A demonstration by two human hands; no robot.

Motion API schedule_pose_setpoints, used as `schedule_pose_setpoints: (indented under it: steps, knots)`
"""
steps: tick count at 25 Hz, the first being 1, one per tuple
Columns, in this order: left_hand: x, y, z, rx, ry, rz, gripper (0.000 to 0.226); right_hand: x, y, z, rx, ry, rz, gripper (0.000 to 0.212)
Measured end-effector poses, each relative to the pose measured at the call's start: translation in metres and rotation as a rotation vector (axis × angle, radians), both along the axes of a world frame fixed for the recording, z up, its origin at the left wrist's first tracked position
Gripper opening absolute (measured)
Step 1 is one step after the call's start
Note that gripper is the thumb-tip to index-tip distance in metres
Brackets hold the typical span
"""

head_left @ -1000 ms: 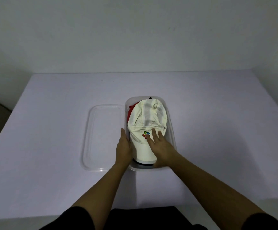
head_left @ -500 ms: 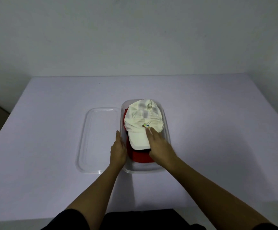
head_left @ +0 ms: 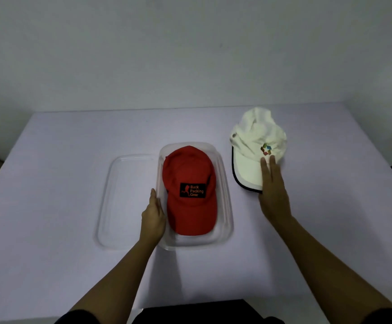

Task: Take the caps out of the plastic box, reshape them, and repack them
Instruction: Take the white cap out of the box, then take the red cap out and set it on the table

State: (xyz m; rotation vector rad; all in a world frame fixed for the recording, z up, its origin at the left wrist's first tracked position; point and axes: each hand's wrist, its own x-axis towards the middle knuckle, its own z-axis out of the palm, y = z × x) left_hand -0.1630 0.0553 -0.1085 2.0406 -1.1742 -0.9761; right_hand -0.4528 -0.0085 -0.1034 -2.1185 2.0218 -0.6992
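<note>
Pale wall [head_left: 190,54] behind one lavender table [head_left: 50,183]. One clear plastic box [head_left: 226,206] at centre, one lid [head_left: 129,195] at its 9 o'clock. Two caps: red cap [head_left: 190,183] in box, white cap [head_left: 256,141] on table at 2 o'clock. Two hands: left hand [head_left: 153,216], fingers straight together, touches box side; right hand [head_left: 273,195], fingers flat together, on white brim.

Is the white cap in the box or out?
Out: the white cap lies on the table right of the plastic box, touched by the right hand.
</note>
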Motion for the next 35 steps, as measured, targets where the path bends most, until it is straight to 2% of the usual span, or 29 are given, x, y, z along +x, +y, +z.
schedule_pose_setpoints:
  steps: [4,7,9,13,15,18,19,20,21,23,25,28,31,33,35]
  knots:
    - [0.0,-0.002,-0.004,0.022,-0.013,0.015,0.05,-0.029,-0.005,-0.053,0.223,0.232,0.138,0.091]
    - [-0.001,-0.003,-0.006,0.026,-0.018,0.034,0.051,-0.031,-0.028,-0.069,0.358,0.301,0.198,0.102]
    - [-0.003,-0.004,-0.005,0.028,-0.023,0.038,0.051,-0.028,-0.05,-0.066,0.373,0.307,0.229,0.099]
    - [-0.005,-0.004,-0.004,0.026,-0.032,0.047,0.05,-0.029,-0.088,-0.042,0.48,0.501,0.229,0.09]
    - [-0.004,-0.004,-0.004,0.034,-0.04,0.046,0.049,-0.013,-0.089,-0.022,0.49,0.43,0.255,0.09]
    - [-0.005,-0.005,-0.003,0.031,-0.033,0.038,0.049,0.036,-0.054,0.001,0.216,0.021,0.45,0.073]
    - [-0.005,-0.005,-0.003,0.028,-0.032,0.037,0.049,0.052,-0.038,0.004,0.127,-0.012,0.557,0.065]
    - [-0.004,-0.004,-0.002,0.027,-0.028,0.039,0.049,0.069,-0.02,0.004,0.076,0.035,0.669,0.06]
    - [-0.003,-0.003,-0.001,0.025,-0.028,0.034,0.049,0.083,-0.006,0.003,0.155,0.121,0.742,0.067]
    - [-0.001,-0.002,0.0,0.021,-0.032,0.02,0.049,0.1,0.009,-0.005,0.467,0.333,0.741,0.107]
    - [-0.001,-0.003,-0.002,0.011,-0.033,0.012,0.049,0.107,0.013,-0.01,0.549,0.481,0.698,0.126]
    - [0.002,-0.003,-0.007,0.005,-0.026,0.005,0.049,0.12,0.016,-0.001,0.644,0.454,0.671,0.119]
    - [0.005,-0.003,-0.01,0.02,-0.026,-0.006,0.049,0.128,0.015,0.014,0.733,0.28,0.57,0.097]
    - [0.004,-0.003,-0.01,0.031,-0.01,-0.04,0.05,0.127,0.018,0.024,0.669,0.191,0.495,0.085]
    - [0.005,-0.003,-0.01,0.032,-0.069,-0.072,0.052,0.123,0.028,0.033,0.555,0.125,0.438,0.081]
